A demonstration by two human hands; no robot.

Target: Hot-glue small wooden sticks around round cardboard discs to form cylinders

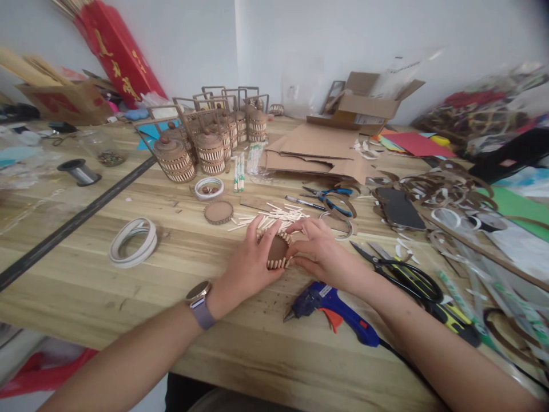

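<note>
Over the feed, I have the left hand (253, 254) curled around the nine o'clock side of a small cardboard base (278, 249) edged with upright sticks (277, 264), apparently to steady it. The right hand (317, 249) has its fingertips nearly together at three o'clock; I can't tell whether they pinch a stick. Seemingly for easy reach, the loose stick pile (288, 214) lies at twelve, the glue gun (346, 313) between four and five on the desk (240, 349).

A round wristwatch (199, 301) with a dark dial (198, 290), gold-toned rim and muted purple strap (203, 313) is worn toward eight o'clock, on the left wrist (217, 298); both forearms (132, 346) are bared.
</note>
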